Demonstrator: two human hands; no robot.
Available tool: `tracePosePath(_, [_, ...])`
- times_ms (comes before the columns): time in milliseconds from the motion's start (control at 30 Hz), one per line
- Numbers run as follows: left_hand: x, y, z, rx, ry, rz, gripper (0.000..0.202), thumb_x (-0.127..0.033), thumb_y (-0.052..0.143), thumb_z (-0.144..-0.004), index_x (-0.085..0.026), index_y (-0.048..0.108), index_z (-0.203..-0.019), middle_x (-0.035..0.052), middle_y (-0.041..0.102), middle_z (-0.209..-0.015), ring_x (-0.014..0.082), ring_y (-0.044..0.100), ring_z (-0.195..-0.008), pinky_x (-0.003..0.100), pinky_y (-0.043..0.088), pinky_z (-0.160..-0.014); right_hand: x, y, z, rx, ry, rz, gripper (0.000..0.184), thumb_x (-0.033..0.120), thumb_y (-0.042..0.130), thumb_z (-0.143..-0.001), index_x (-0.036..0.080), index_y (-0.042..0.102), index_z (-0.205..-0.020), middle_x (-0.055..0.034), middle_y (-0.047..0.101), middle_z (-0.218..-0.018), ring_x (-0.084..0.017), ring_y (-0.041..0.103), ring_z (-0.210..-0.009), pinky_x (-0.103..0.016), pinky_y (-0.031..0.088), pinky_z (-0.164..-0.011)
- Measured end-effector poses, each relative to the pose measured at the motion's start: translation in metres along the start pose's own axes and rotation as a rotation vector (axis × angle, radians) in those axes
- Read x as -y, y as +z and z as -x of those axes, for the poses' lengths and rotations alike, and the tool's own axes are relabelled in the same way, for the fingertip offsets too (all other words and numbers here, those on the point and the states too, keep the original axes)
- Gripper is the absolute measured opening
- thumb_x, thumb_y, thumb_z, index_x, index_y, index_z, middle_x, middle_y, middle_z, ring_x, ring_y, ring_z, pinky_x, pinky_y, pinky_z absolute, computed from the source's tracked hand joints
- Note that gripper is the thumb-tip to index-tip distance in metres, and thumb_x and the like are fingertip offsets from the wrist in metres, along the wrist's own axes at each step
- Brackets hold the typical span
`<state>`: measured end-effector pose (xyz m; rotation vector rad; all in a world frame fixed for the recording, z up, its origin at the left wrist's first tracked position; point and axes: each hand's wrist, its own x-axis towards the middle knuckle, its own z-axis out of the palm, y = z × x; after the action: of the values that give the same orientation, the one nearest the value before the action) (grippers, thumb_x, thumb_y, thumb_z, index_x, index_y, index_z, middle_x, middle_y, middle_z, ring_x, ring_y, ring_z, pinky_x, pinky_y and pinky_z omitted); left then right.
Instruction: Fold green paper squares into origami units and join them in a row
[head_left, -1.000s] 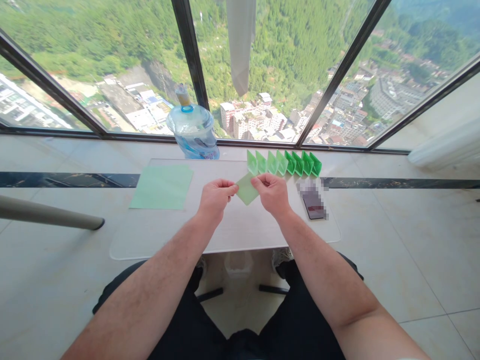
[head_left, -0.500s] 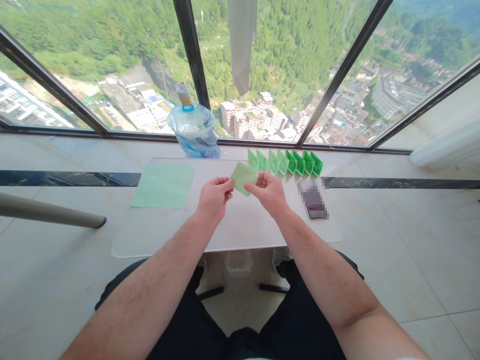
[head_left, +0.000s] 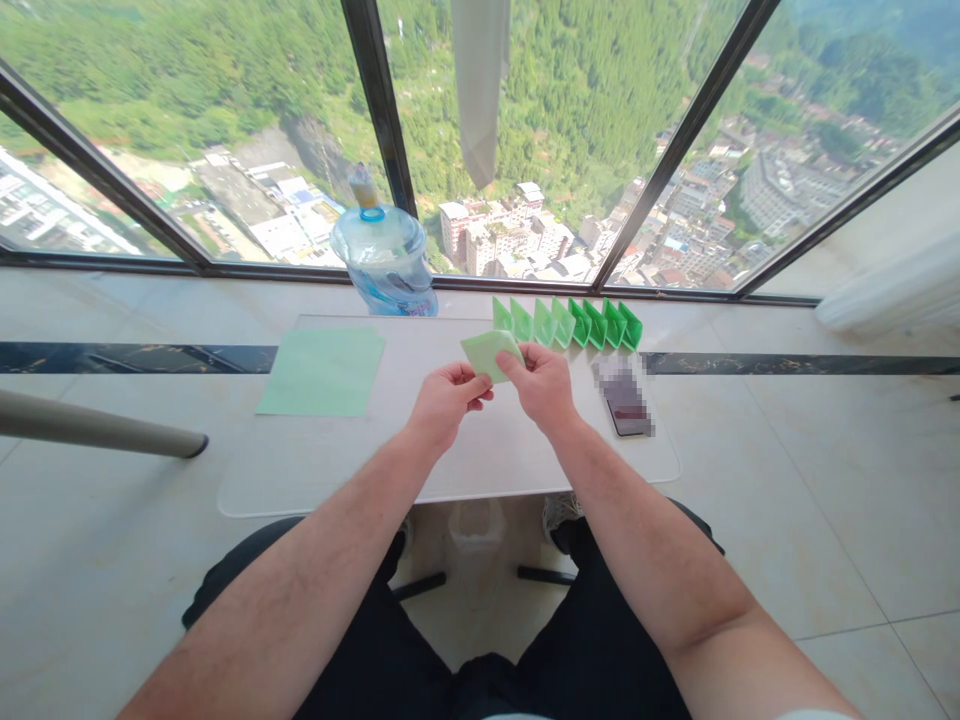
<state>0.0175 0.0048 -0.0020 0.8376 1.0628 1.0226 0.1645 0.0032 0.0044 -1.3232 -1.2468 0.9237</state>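
My left hand (head_left: 444, 401) and my right hand (head_left: 544, 384) both pinch a small pale green folded paper (head_left: 487, 353) above the white table (head_left: 322, 470). The paper tilts up away from me, held by its near edge. Behind it, a row of several folded green paper pieces (head_left: 570, 324) stands along the table's far edge. A stack of pale green paper sheets (head_left: 322, 372) lies flat to the left of my hands.
A phone (head_left: 627, 408) lies on the table right of my right hand. A large clear water jug (head_left: 385, 258) stands at the far edge by the window frame (head_left: 379, 95). A grey tube (head_left: 97, 430) juts in from the left. Tiled floor surrounds the table.
The paper was lifted from a flat diamond position and turned upward; both hands shifted their grip to its near edge and moved closer together.
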Motion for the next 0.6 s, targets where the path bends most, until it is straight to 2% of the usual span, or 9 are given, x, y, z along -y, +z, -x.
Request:
tracePosePath(133, [0.0, 0.0, 0.0, 0.01, -0.012, 0.021, 0.029, -0.031, 0.085, -0.057, -0.015, 0.065, -0.071, 0.0011, 0.062, -0.067, 0.0112, 0.058, -0.062, 0.024, 0.04, -0.057, 0.002, -0.002, 0.0, -0.04, 0.008, -0.036, 0.034, 0.05, 0.074, -0.074, 0.02, 0.061, -0.065, 0.0046, 0.048, -0.056, -0.01, 0.04, -0.055, -0.026, 0.034, -0.052])
tracePosePath(233, [0.001, -0.001, -0.001, 0.017, -0.029, 0.072, 0.029, -0.029, 0.086, -0.056, -0.015, 0.065, -0.071, 0.0007, 0.062, -0.069, 0.0109, 0.057, -0.065, 0.024, 0.04, -0.058, 0.005, -0.002, 0.0, -0.058, 0.011, -0.101, 0.031, 0.048, 0.075, -0.072, 0.02, 0.061, -0.064, 0.0042, 0.05, -0.057, -0.011, 0.042, -0.056, -0.026, 0.036, -0.054])
tracePosePath(367, [0.004, -0.002, -0.001, 0.046, -0.032, 0.078, 0.026, -0.026, 0.085, -0.055, -0.015, 0.066, -0.069, -0.0011, 0.059, -0.067, 0.0095, 0.053, -0.065, 0.023, 0.04, -0.058, 0.009, -0.002, 0.002, 0.044, 0.014, -0.152, 0.027, 0.044, 0.077, -0.07, 0.019, 0.067, -0.075, 0.0032, 0.057, -0.064, -0.012, 0.047, -0.061, -0.026, 0.039, -0.057])
tracePosePath(500, [0.006, 0.001, 0.0, 0.053, 0.006, 0.023, 0.022, -0.025, 0.083, -0.055, -0.016, 0.064, -0.062, -0.0018, 0.058, -0.063, 0.0085, 0.049, -0.059, 0.024, 0.038, -0.057, 0.012, -0.003, 0.002, 0.014, 0.029, -0.07, 0.028, 0.041, 0.074, -0.072, 0.019, 0.059, -0.064, 0.0062, 0.045, -0.057, -0.009, 0.038, -0.057, -0.025, 0.032, -0.053])
tracePosePath(600, [0.006, 0.003, 0.002, 0.058, 0.034, -0.003, 0.022, -0.027, 0.083, -0.056, -0.016, 0.064, -0.06, -0.002, 0.058, -0.061, 0.0086, 0.048, -0.058, 0.025, 0.037, -0.057, 0.012, -0.005, 0.002, -0.022, 0.018, -0.029, 0.028, 0.039, 0.072, -0.074, 0.019, 0.056, -0.062, 0.0064, 0.043, -0.057, -0.009, 0.037, -0.057, -0.025, 0.03, -0.052])
